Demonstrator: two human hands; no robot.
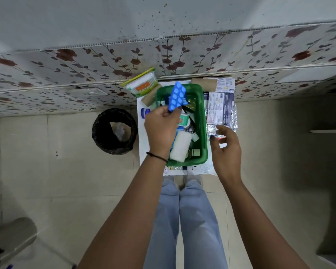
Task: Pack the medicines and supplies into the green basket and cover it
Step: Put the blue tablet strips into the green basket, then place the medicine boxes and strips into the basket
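Green basket (203, 121): centre of the frame, on a small white table (142, 144), uncovered. I count inside it a white bottle (179, 145) lying at the lower left, a smaller white-capped bottle (195, 152) at the lower edge, a dark bottle (189, 127) and a green-and-white box (183, 119) in the middle; the rest of the contents I cannot make out.

Blue blister pack (176, 97): held tilted over the basket's upper left part, pinched at its lower end by my left hand (161, 127), fingers closed on it. A dark cord sits on that wrist.

Right hand (226, 148): just right of the basket, fingers spread and curled, holding nothing, fingertips at the foil strips (213, 131) lying there.

Right of the basket, above the foil: flat printed medicine packets (218, 107).

Upper edge of the table: a cardboard roll (204, 83) and a printed leaflet (225, 84).

Upper left of the basket: a cotton-bud tub (141, 84) with a yellow-green rim, a second cardboard roll (148, 99) below it, and a small blue-lidded jar (145, 112) at the table's left edge.

Floor, left of the table: a black bin (114, 131) with a liner.

Bottom centre: my legs in pale blue trousers (182, 220).
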